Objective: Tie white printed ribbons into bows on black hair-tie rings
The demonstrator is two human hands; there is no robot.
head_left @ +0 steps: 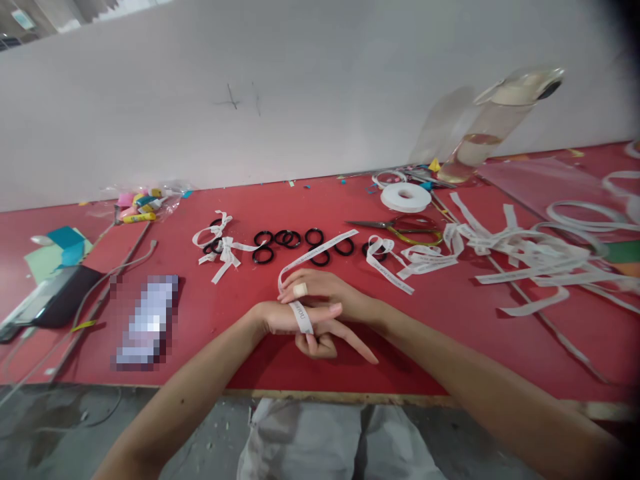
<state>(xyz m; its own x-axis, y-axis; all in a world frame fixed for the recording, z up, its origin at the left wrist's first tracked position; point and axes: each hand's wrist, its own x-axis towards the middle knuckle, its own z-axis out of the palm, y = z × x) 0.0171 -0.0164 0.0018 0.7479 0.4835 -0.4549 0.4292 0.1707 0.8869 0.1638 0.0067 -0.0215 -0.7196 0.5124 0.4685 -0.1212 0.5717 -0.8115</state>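
A white printed ribbon (303, 319) passes around my left hand (287, 319), with one end trailing up and away over the red table. My left thumb presses the ribbon against curled fingers, while two other fingers stick out to the right. Behind and partly above it, my right hand (325, 290) has its fingertips closed on the ribbon at the back of the left hand. A beige band (300, 290) sits on one right finger. Just beyond lie several black hair ties (314, 237). White ribbon bows (227, 252) on black ties lie to their left.
Scissors (395, 229) and a white ribbon roll (405, 197) lie at the back right. Loose cut ribbons (530, 250) spread over the right side. A bottle (493, 127) stands by the wall. A blurred phone-like object (149, 322), cable (125, 267) and bagged items (143, 203) are left.
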